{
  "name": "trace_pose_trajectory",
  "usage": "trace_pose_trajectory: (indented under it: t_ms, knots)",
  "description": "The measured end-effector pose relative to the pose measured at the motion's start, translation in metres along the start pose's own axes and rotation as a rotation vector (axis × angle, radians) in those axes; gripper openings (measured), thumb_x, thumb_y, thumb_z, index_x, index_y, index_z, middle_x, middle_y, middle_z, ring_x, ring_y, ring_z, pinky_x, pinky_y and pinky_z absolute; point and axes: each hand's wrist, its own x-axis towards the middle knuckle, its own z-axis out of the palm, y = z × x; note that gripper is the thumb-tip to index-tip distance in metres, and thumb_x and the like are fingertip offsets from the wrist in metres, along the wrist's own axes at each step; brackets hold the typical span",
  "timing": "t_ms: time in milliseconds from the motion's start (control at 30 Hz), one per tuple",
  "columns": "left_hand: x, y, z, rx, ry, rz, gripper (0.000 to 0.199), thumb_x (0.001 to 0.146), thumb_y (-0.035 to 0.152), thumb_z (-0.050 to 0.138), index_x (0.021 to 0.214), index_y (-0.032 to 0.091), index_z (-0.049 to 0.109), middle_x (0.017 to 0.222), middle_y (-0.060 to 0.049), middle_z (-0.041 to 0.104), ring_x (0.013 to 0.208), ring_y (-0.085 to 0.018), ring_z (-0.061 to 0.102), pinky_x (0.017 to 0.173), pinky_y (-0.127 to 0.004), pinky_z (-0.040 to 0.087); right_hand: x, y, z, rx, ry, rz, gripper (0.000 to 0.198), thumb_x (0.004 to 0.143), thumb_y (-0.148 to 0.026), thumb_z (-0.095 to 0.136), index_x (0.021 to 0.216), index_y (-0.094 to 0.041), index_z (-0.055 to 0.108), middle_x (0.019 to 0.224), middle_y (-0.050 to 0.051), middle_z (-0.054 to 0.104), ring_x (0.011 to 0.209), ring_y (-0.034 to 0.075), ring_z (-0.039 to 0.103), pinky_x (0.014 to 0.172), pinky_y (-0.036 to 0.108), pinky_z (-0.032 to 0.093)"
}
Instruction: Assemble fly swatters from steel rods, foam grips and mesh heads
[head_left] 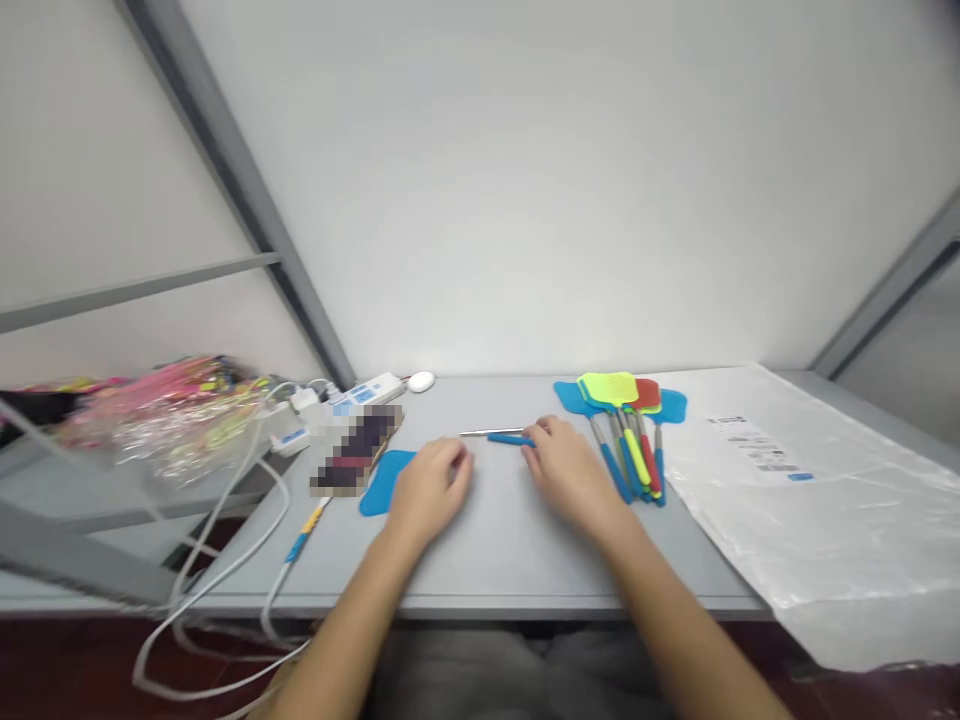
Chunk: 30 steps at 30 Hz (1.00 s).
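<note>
A blue fly swatter head [381, 484] lies flat on the desk, partly covered by my left hand [433, 486]. That hand's fingers are curled in over the place where the head's neck lies. Between my hands run a thin metal rod [480, 433] and a blue handle [508, 439]. My right hand [562, 462] has its thumb and fingers closed on their right ends. How rod, handle and head join is hidden by the hands. Just right of my right hand lies a fanned pile of fly swatters [637, 440] in blue, yellow-green and red.
A pixelated phone [360, 450] with a white cable [274, 600] lies left. Behind it are a power strip [375, 392] and a round white object [421, 382]. A white plastic bag [810, 520] covers the right side. Clear-wrapped colourful goods [187, 410] are at far left.
</note>
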Motion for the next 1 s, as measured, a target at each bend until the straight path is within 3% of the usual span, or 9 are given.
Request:
trace_pose_trajectory:
  t_ms: [100, 167, 233, 333, 433, 600, 767, 900, 1000]
  knots:
    - [0.006, 0.018, 0.012, 0.009, 0.003, 0.035, 0.023, 0.095, 0.027, 0.045, 0.11, 0.023, 0.061, 0.105, -0.008, 0.061, 0.106, -0.025, 0.054, 0.087, -0.034, 0.042, 0.04, -0.005, 0.02, -0.023, -0.088, 0.003, 0.018, 0.095, -0.018, 0.052, 0.103, -0.012, 0.067, 0.109, 0.017, 0.065, 0.103, 0.027, 0.061, 0.088, 0.044, 0.047]
    - [0.007, 0.028, 0.021, 0.001, -0.018, 0.064, 0.026, 0.094, 0.027, 0.049, 0.117, 0.024, 0.06, 0.108, -0.008, 0.06, 0.108, -0.025, 0.053, 0.09, -0.034, 0.043, 0.053, -0.003, 0.034, -0.037, -0.136, 0.001, 0.023, 0.093, -0.027, 0.059, 0.112, -0.013, 0.064, 0.115, 0.014, 0.064, 0.102, 0.025, 0.062, 0.089, 0.045, 0.05]
    - [0.004, 0.032, 0.028, -0.014, -0.029, 0.067, 0.024, 0.094, 0.027, 0.048, 0.113, 0.022, 0.062, 0.106, -0.009, 0.06, 0.104, -0.025, 0.055, 0.087, -0.035, 0.045, 0.055, 0.001, 0.045, -0.05, -0.149, -0.001, 0.03, 0.094, -0.033, 0.059, 0.118, -0.016, 0.06, 0.121, 0.01, 0.061, 0.105, 0.023, 0.061, 0.089, 0.045, 0.051]
    - [-0.004, 0.032, 0.031, -0.05, -0.033, 0.06, 0.023, 0.096, 0.027, 0.044, 0.097, 0.02, 0.065, 0.098, -0.009, 0.062, 0.096, -0.025, 0.057, 0.08, -0.035, 0.046, 0.046, 0.004, 0.051, -0.048, -0.162, -0.019, 0.018, 0.095, -0.026, 0.055, 0.104, -0.012, 0.062, 0.112, 0.014, 0.063, 0.107, 0.027, 0.059, 0.09, 0.043, 0.044]
    - [-0.012, 0.03, 0.029, -0.108, -0.036, 0.059, 0.021, 0.095, 0.027, 0.046, 0.088, 0.021, 0.065, 0.091, -0.007, 0.063, 0.09, -0.023, 0.059, 0.075, -0.033, 0.046, 0.038, 0.002, 0.052, -0.017, -0.225, -0.04, 0.006, 0.085, -0.015, 0.06, 0.09, -0.014, 0.06, 0.095, 0.014, 0.067, 0.091, 0.026, 0.063, 0.081, 0.038, 0.04]
    - [-0.029, 0.027, 0.024, -0.22, -0.022, 0.037, 0.02, 0.093, 0.025, 0.047, 0.083, 0.021, 0.063, 0.086, -0.006, 0.063, 0.083, -0.023, 0.059, 0.071, -0.033, 0.044, 0.032, -0.011, 0.051, 0.068, -0.295, -0.031, 0.013, 0.074, -0.008, 0.062, 0.07, -0.019, 0.055, 0.074, 0.009, 0.067, 0.076, 0.026, 0.065, 0.079, 0.038, 0.037]
    - [-0.041, 0.017, 0.019, -0.397, 0.002, -0.02, 0.021, 0.095, 0.028, 0.046, 0.08, 0.021, 0.059, 0.084, -0.004, 0.063, 0.079, -0.02, 0.058, 0.072, -0.031, 0.044, 0.028, -0.03, 0.041, 0.261, -0.287, 0.013, 0.03, 0.087, -0.031, 0.055, 0.059, -0.021, 0.052, 0.06, 0.004, 0.062, 0.065, 0.023, 0.062, 0.074, 0.037, 0.039]
    - [-0.044, 0.013, 0.015, -0.576, 0.02, -0.08, 0.028, 0.101, 0.039, 0.036, 0.097, 0.02, 0.056, 0.094, -0.005, 0.065, 0.085, -0.019, 0.059, 0.075, -0.031, 0.046, 0.02, -0.052, 0.021, 0.461, -0.214, 0.094, 0.049, 0.098, -0.052, 0.025, 0.066, -0.022, 0.048, 0.063, 0.002, 0.061, 0.061, 0.02, 0.058, 0.057, 0.029, 0.041]
    - [-0.046, 0.015, 0.014, -0.696, -0.025, -0.075, 0.028, 0.101, 0.039, 0.036, 0.108, 0.019, 0.054, 0.093, -0.005, 0.067, 0.081, -0.018, 0.062, 0.072, -0.029, 0.049, 0.011, -0.07, 0.012, 0.664, -0.088, 0.131, 0.047, 0.097, -0.055, 0.026, 0.069, -0.023, 0.045, 0.064, 0.0, 0.058, 0.062, 0.019, 0.056, 0.056, 0.029, 0.041]
